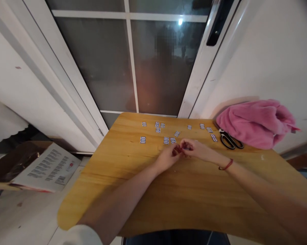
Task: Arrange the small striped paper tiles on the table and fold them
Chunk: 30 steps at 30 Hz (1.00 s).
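Note:
My left hand [168, 157] and my right hand [193, 149] meet above the middle of the wooden table [112, 170], fingertips pinched together. Between them is a small dark-blue-edged piece [186, 148], mostly hidden by the fingers. It resembles the flat white pieces with blue outlines lying around. Just beyond my hands are a striped piece [166, 140], another striped piece [177, 133] and one partly behind my fingers [173, 140]. Farther left lies a single piece [142, 140]. A red string bracelet [226, 165] circles my right wrist.
Black-handled scissors [230, 140] lie at the right, against a bunched pink cloth [255, 124]. Several more blue-and-white pieces [202, 126] lie along the table's far side. A glazed door [156, 68] stands behind the table. An open cardboard box [46, 168] is on the floor at left.

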Motion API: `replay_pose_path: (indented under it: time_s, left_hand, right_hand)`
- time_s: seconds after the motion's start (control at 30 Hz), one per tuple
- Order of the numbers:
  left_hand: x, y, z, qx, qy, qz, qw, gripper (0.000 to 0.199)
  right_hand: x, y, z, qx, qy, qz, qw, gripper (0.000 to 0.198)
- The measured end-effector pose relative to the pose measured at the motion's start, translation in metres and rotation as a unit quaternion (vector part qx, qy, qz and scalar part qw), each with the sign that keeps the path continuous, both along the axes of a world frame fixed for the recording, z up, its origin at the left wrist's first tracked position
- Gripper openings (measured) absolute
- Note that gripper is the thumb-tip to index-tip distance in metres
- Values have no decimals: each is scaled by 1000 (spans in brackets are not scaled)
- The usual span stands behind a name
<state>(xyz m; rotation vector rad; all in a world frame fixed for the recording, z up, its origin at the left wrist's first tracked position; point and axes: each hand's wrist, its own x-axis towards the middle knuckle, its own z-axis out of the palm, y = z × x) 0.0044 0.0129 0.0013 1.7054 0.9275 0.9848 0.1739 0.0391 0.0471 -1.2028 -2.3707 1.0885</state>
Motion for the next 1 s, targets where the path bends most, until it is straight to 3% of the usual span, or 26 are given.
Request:
replay_pose_path:
  time_s: [0.1,0.17,0.33,0.53,0.73,1.0]
  left_hand:
    - [0,-1,2,-6,2,2,1000,12]
    - [1,-1,3,-8,-3,1,1000,12]
    - [1,-3,3,-33,18,3,999,10]
    - [0,-3,6,-35,38,-16,999,9]
    - [-1,-4,9,-52,64,-13,996,16]
    - [0,-5,6,-60,120,-3,991,20]
  right_hand:
    - [-4,-11,-15,-61,146,-56,986,12]
    - [-5,-16,-22,-67,195,-87,975,14]
    - [-4,-25,-33,-31,235,-133,962,18]
    - [-1,-32,-42,-103,267,-172,943,19]
    - [-4,-35,-49,4,267,-138,954,20]
    - [-4,-39,-50,45,219,-139,965,31]
